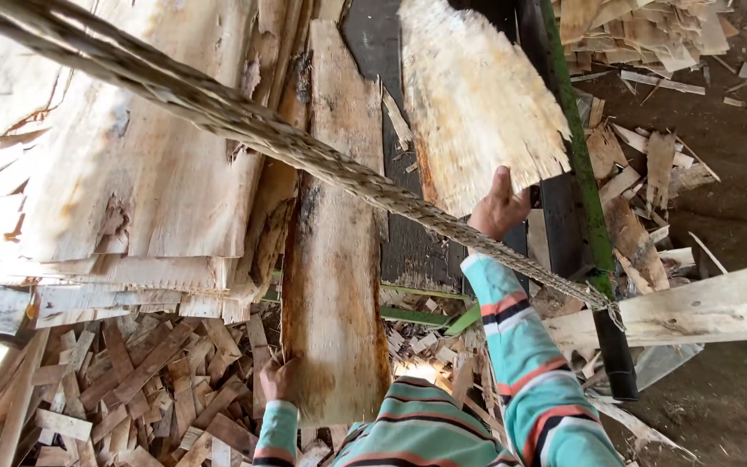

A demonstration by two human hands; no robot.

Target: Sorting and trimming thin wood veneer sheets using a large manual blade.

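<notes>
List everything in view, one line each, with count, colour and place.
long veneer strip: one, pale with brown edges, centre, left hand at its near end
ragged veneer sheet: one, pale yellow, top centre, right hand holds its lower edge
veneer stack: one pile, pale, left
rope: one, tan, crossing from top left to right
green bar: one, right of centre
plank: one, pale, right
wood scraps: many, brown, lower left floor
sleeves: two, teal striped
left hand: one
right hand: one
</notes>
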